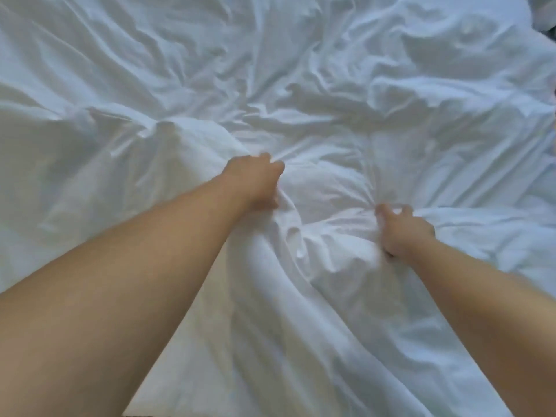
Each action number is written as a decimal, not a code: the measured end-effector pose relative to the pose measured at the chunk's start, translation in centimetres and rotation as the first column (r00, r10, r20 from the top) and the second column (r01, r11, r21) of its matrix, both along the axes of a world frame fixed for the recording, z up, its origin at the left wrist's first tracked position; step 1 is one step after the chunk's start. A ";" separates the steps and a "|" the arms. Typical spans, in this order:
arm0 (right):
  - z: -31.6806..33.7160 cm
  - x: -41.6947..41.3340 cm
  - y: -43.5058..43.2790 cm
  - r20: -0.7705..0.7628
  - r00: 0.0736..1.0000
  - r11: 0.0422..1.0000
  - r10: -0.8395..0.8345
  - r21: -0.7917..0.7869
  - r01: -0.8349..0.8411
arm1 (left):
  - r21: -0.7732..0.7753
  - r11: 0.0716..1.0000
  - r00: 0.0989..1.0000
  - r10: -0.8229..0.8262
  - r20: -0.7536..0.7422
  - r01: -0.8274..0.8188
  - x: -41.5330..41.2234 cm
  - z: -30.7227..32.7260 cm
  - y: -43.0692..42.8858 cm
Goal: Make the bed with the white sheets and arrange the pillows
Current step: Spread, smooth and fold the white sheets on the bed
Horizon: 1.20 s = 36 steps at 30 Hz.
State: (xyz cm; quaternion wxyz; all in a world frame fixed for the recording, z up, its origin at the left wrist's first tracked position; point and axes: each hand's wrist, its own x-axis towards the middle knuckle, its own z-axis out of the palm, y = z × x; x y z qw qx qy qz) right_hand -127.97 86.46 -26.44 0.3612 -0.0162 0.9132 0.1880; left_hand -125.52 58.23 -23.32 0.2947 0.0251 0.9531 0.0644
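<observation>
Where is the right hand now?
In the head view, the right hand is right of centre, gripping a bunch of the white sheet, lower in frame than the left hand.

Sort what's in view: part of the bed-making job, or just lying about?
Job: white sheet, crumpled across the bed; left hand and right hand, each gripping a bunch of it.
Lying about: only a dark patch at the far right edge, too small to identify.
</observation>
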 end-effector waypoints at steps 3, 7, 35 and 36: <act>-1.1 -1.1 4.6 0.051 0.998 0.995 -0.043 0.097 0.038 | -0.270 0.954 0.927 -0.018 0.376 0.128 -0.3 -1.6 4.0; -0.7 -1.8 9.1 0.246 0.949 0.976 -0.195 0.145 0.163 | -0.354 0.919 0.856 0.036 0.516 0.175 0.5 -1.4 6.1; -3.0 -0.1 15.2 -0.119 0.967 0.922 -0.224 -0.347 0.171 | -0.049 0.998 0.992 0.028 -0.125 -0.034 1.8 -8.3 16.3; -3.0 -1.6 14.4 -0.171 0.960 0.913 -0.223 -0.383 0.144 | -0.031 0.999 0.985 0.025 -0.173 -0.031 0.8 -8.2 16.2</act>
